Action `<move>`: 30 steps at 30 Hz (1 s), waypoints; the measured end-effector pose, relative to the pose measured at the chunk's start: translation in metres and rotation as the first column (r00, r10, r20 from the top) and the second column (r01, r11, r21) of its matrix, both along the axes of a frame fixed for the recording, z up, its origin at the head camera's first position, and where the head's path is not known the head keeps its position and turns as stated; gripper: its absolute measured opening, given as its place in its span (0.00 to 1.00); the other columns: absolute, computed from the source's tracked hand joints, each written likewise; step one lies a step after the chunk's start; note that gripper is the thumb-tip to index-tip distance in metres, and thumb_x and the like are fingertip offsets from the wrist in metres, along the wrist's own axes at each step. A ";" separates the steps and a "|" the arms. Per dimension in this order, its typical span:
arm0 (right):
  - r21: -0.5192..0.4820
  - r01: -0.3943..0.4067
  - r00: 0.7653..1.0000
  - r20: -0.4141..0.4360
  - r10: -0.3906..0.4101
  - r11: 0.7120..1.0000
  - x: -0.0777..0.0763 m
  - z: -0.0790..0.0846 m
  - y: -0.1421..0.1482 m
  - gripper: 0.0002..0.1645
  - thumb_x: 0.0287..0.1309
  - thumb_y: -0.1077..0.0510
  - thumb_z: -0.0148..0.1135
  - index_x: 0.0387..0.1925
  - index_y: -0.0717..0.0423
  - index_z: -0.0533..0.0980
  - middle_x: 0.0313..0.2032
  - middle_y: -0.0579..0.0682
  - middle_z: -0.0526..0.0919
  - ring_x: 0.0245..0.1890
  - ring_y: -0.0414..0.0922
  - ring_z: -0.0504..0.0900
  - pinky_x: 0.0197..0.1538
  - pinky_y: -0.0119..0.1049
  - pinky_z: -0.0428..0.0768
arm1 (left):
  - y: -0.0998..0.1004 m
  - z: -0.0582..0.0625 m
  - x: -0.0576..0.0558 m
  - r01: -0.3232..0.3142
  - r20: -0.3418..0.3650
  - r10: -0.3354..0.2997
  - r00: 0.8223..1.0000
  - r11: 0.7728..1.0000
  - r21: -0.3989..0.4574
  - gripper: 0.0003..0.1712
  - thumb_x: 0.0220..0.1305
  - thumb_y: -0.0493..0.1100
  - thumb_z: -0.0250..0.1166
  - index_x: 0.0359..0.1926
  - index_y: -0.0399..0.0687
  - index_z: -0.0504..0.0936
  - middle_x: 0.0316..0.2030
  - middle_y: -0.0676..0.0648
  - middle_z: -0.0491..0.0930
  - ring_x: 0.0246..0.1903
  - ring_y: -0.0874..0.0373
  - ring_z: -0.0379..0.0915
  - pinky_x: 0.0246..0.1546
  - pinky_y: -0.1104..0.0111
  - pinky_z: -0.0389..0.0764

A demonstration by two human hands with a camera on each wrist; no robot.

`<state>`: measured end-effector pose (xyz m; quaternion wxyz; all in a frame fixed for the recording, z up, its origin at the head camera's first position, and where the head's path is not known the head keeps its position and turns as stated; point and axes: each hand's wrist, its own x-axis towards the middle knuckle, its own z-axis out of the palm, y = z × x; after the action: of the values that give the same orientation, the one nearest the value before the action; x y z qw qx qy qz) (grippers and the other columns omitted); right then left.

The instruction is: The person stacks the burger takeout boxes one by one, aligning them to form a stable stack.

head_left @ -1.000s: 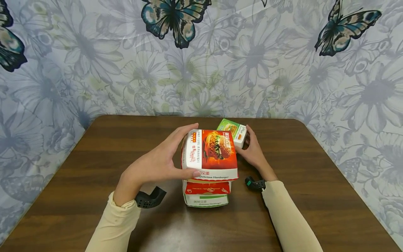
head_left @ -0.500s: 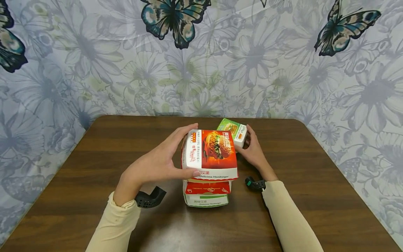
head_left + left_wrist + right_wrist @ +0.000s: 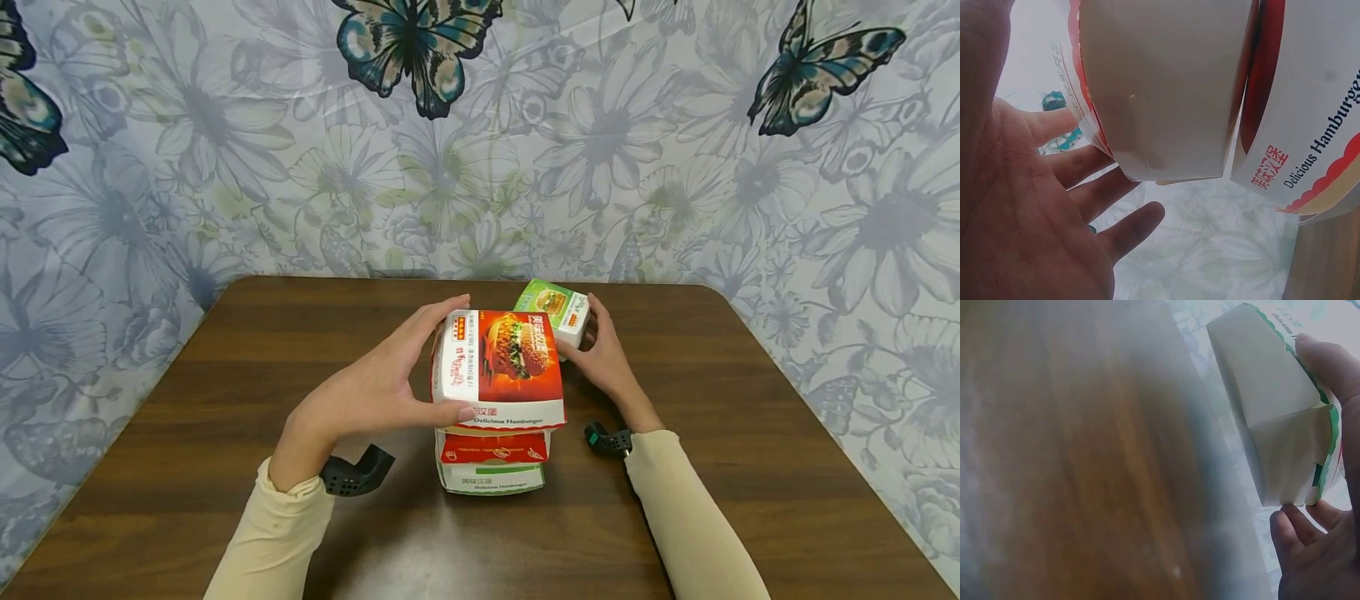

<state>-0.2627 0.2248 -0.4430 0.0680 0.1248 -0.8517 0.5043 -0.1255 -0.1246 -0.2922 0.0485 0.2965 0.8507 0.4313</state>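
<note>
My left hand holds a red-and-white hamburger box by its left side, thumb on the front and fingers at the back. That box tops a stack, over a red-fronted box and a white box with a green strip. In the left wrist view, a bare white box side lies beside the fingers. To the right and behind the stack, my right hand grips a smaller-looking green-and-white hamburger box, partly hidden by the red one. Its plain underside faces the right wrist camera.
The brown wooden table has a rounded far edge. A floral cloth with butterflies hangs close behind it. Black cameras sit on both wrists, and a dark cable runs along the right sleeve.
The green box has shifted slightly left and upward with my right hand. My left hand and the stack stay almost where they were.
</note>
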 end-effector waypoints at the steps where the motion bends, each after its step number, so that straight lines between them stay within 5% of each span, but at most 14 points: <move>1: -0.002 -0.001 1.000 -0.002 0.001 1.000 0.000 0.001 0.000 0.62 0.64 0.56 0.71 0.83 0.50 0.38 0.79 0.61 0.49 0.77 0.61 0.58 0.75 0.60 0.61 | 0.000 0.000 0.000 -0.001 0.001 0.001 1.000 1.000 0.001 0.64 0.53 0.61 0.80 0.80 0.73 0.47 0.77 0.60 0.52 0.72 0.57 0.56 0.68 0.46 0.70; 12: -0.048 -0.023 1.000 0.020 0.024 0.999 0.021 0.039 -0.012 0.60 0.63 0.63 0.69 0.81 0.63 0.38 0.77 0.70 0.50 0.74 0.67 0.58 0.74 0.65 0.59 | -0.001 0.000 0.001 -0.027 -0.007 0.027 1.000 1.000 0.003 0.64 0.51 0.62 0.80 0.79 0.76 0.47 0.77 0.64 0.52 0.74 0.60 0.52 0.70 0.47 0.67; 19: -0.016 0.005 1.000 -0.002 -0.005 1.000 0.006 0.021 -0.004 0.60 0.65 0.54 0.71 0.83 0.51 0.40 0.79 0.60 0.50 0.75 0.60 0.60 0.75 0.59 0.61 | -0.002 0.001 0.002 -0.026 -0.009 0.026 1.000 1.000 -0.010 0.64 0.52 0.62 0.80 0.80 0.76 0.47 0.78 0.63 0.51 0.75 0.59 0.51 0.72 0.45 0.65; 30: -0.003 0.024 0.999 -0.041 -0.025 1.000 0.008 0.031 -0.004 0.61 0.62 0.49 0.74 0.83 0.48 0.44 0.76 0.60 0.56 0.74 0.56 0.61 0.75 0.58 0.61 | -0.002 -0.001 0.001 -0.041 -0.009 0.041 0.999 0.999 -0.015 0.64 0.51 0.63 0.80 0.79 0.79 0.47 0.77 0.65 0.52 0.74 0.61 0.52 0.72 0.47 0.64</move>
<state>-0.2548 0.2204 -0.4118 0.0918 0.1246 -0.8510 0.5018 -0.1242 -0.1269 -0.2929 0.0381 0.2804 0.8601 0.4245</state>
